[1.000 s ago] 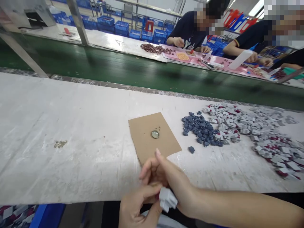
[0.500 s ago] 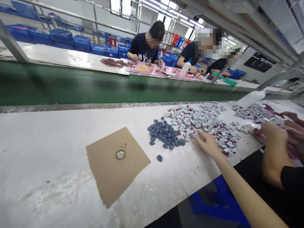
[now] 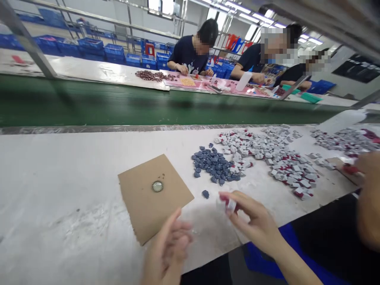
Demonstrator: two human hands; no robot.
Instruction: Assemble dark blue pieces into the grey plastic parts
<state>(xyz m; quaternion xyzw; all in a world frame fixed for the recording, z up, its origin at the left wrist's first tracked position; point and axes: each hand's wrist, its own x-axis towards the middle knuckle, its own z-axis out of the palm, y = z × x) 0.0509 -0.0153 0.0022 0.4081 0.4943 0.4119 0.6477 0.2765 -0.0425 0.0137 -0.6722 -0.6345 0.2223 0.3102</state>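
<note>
My right hand hovers over the front of the white table, pinching a small grey and red piece between thumb and fingers. My left hand is at the table's near edge, fingers loosely apart, holding nothing that I can see. Just beyond it lies a brown cardboard sheet with a metal bottle cap on it. A pile of dark blue pieces and a wide spread of grey and red pieces lie to the right.
A green conveyor belt runs behind the table. Three people work at the far bench with blue crates behind them. A neighbour's arm reaches in at the right edge. One loose blue piece lies near the cardboard.
My right hand has come back from the grey and red pile with one piece in it. My left hand has come back into view at the near edge.
</note>
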